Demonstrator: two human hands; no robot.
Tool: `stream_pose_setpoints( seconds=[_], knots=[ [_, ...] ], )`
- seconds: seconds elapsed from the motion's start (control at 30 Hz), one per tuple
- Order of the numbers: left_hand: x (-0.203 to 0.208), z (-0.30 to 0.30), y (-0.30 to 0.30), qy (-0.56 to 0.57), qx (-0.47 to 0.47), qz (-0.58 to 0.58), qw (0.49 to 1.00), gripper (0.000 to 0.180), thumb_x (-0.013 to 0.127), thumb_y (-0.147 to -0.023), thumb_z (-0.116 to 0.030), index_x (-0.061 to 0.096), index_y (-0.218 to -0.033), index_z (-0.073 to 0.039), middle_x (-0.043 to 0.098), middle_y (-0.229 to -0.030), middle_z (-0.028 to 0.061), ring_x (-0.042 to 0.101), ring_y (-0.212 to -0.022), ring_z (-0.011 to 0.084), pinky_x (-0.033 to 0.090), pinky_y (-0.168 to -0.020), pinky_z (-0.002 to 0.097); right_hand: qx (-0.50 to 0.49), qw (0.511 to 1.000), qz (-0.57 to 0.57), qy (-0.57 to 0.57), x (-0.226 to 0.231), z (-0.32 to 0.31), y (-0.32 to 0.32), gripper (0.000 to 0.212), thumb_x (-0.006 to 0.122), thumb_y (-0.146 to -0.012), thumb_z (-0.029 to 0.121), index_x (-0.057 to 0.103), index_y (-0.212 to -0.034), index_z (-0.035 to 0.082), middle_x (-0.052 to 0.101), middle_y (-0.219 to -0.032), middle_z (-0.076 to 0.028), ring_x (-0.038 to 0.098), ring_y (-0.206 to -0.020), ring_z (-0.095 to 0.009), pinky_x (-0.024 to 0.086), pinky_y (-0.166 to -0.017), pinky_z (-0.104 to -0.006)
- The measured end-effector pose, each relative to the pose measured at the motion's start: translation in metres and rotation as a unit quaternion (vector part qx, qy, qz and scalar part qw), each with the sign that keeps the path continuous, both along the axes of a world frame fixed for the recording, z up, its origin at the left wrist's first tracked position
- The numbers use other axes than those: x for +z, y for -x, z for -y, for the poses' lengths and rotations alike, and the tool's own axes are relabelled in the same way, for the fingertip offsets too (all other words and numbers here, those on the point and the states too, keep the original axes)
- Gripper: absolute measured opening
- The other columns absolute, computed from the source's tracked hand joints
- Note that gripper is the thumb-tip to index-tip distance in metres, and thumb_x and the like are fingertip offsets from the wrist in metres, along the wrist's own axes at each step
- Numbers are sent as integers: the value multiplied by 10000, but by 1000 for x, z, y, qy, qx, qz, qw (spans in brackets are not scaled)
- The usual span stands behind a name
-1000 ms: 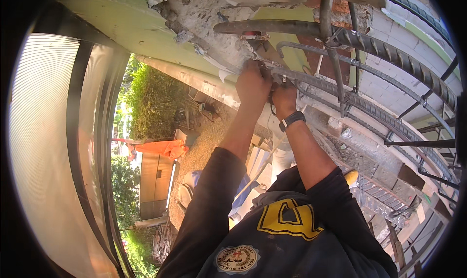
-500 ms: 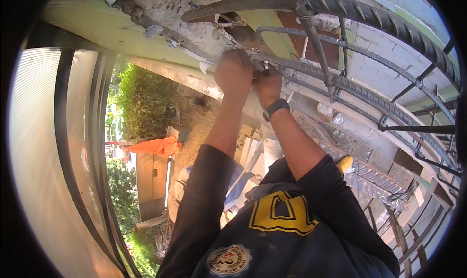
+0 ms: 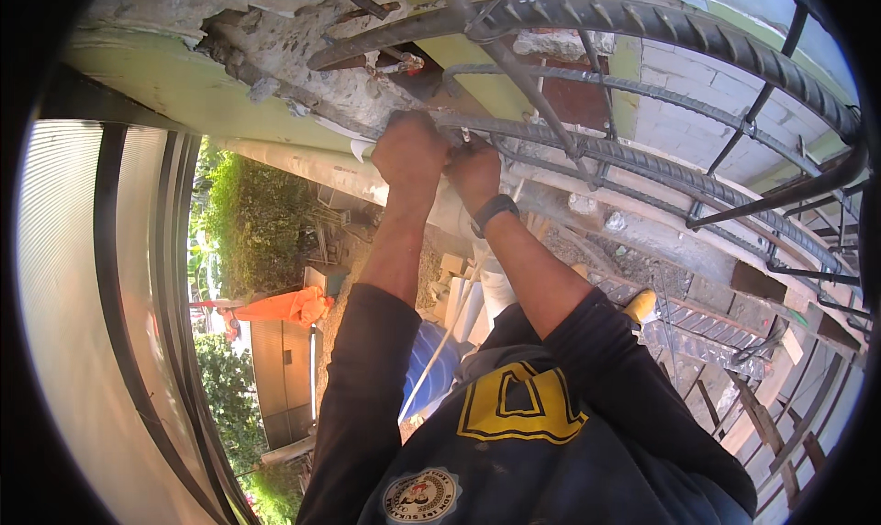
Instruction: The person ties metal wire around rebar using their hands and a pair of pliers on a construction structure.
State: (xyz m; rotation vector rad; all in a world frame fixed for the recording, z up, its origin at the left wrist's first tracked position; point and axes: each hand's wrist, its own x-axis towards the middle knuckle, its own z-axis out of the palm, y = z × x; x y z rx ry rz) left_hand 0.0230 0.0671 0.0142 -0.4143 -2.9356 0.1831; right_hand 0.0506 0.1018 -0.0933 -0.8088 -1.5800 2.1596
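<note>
My left hand (image 3: 410, 156) is closed in a fist against the broken concrete edge (image 3: 341, 83), by the end of a ribbed steel bar (image 3: 633, 150). Right beside it, my right hand (image 3: 475, 173) has its fingers curled in a pinch just under that bar. A small light-coloured bit shows above the right fingers. Whatever the fingers grip is hidden behind them. The bar belongs to a rebar cage, whose thick upper bar (image 3: 587, 13) arcs over to the right. A thinner crossing bar (image 3: 514, 71) slants down past my right hand.
Ribbed translucent sheeting (image 3: 69, 277) on a dark frame stands at the left. Far below lie a yard with bushes (image 3: 262, 217), an orange cloth (image 3: 284, 307) and a blue thing (image 3: 429, 364). At lower right are a yellow boot (image 3: 640, 305) and loose boards (image 3: 762, 424).
The whole view has shifted slightly, so my hands and the bars appear further left. Both hands stay closed together at the bar's end.
</note>
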Motion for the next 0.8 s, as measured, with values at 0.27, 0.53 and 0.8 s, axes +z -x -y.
stream_pose_setpoints(
  seconds=[0.27, 0.53, 0.8],
  knots=[
    [-20, 15, 4, -202, 19, -61, 977, 236, 646, -781, -206, 760, -957, -99, 727, -981, 142, 689, -915, 356, 539, -772, 438, 33, 997, -25, 70, -4, 9, 0, 271, 526, -933, 151, 716, -1071, 17, 743, -800, -126, 721, -665, -258, 555, -630, -380],
    [-13, -10, -4, -109, 25, -46, 993, 505, 830, -628, -205, 719, -1107, -86, 706, -1098, 150, 684, -999, 348, 548, -821, 445, 10, 999, 21, 26, -20, 2, 14, 292, 536, -897, 284, 743, -930, 81, 699, -883, -230, 663, -895, -435, 518, -820, -506],
    [-18, -24, -1, -194, -39, -92, 976, 300, 677, -775, -177, 697, -1020, -5, 699, -981, 248, 661, -950, 451, 522, -814, 511, -42, 997, 31, -47, -26, -11, 29, 342, 540, -914, 313, 723, -937, 25, 672, -949, -282, 643, -944, -467, 502, -850, -525]
  ],
)
